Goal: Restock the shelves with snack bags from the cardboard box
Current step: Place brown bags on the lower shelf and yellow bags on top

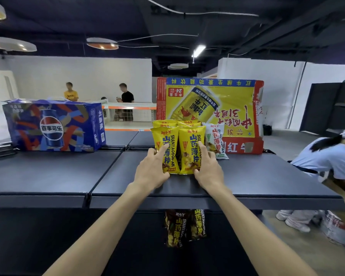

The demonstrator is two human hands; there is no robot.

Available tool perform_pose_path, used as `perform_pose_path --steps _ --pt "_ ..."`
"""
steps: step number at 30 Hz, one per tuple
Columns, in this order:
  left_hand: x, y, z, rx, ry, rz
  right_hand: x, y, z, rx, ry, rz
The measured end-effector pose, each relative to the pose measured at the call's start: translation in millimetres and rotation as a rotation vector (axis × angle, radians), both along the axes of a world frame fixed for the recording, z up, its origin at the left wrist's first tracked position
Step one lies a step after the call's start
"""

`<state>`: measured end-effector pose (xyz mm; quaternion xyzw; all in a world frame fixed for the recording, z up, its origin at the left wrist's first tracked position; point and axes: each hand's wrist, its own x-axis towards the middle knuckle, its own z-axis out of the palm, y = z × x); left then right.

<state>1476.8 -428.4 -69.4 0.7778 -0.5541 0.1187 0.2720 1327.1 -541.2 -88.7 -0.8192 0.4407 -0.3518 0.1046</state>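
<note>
Several yellow snack bags stand upright in rows on the dark top shelf (267, 180). My left hand (153, 168) holds the front left yellow bag (168, 144), thumb and fingers on its left edge. My right hand (207, 166) holds the front right yellow bag (189, 154), index finger on its face, thumb at its bottom. A white snack bag (215, 142) stands just to the right of them. Behind the bags stands the red and yellow cardboard box (227, 104), printed upside down. Two more bags (183, 228) stand in shadow on the shelf below.
A blue Pepsi carton (54, 124) sits at the left of the top shelf. A person in a white shirt (327, 162) bends down at the right, beside the shelf end. Two people stand far back by a white and orange rack (127, 116).
</note>
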Motion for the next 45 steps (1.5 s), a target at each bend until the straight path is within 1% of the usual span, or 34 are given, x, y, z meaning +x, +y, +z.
perform_pose_path --steps 4,11,14,20,24,28,31,35,40,45 --pt "-4.2 10.2 1.1 0.010 -0.014 -0.011 -5.2 9.0 0.1 -0.023 0.046 -0.070" --pt "-16.0 30.9 0.2 0.005 -0.057 -0.033 -20.8 31.9 0.2 -0.023 0.083 -0.086" --pt "-23.8 34.5 -2.2 -0.023 -0.055 -0.083 -31.9 46.2 1.3 -0.040 0.093 -0.070" --pt "-54.7 24.0 0.6 -0.104 -0.091 -0.196 -67.6 67.3 6.1 -0.082 0.205 -0.094" --pt "-75.3 21.4 2.3 -0.108 -0.088 -0.221 -88.0 71.0 15.9 -0.081 0.207 -0.110" --pt "-96.2 18.6 8.2 -0.078 -0.172 -0.203 -113.4 72.3 20.8 -0.092 0.181 -0.117" --pt "-123.6 12.5 15.1 -0.050 -0.201 -0.207 -144.2 68.9 20.8 -0.076 0.157 -0.146" --pt "-179.9 -0.4 13.8 -0.017 -0.215 -0.253 -194.2 55.5 15.6 -0.040 0.170 -0.194" --pt "-256.9 -26.9 -4.6 0.041 -0.234 -0.286 -261.6 32.6 2.9 0.012 0.169 -0.220" --pt "-322.5 -48.8 -31.3 0.104 -0.206 -0.295 -326.3 12.6 -19.3 0.052 0.174 -0.185"
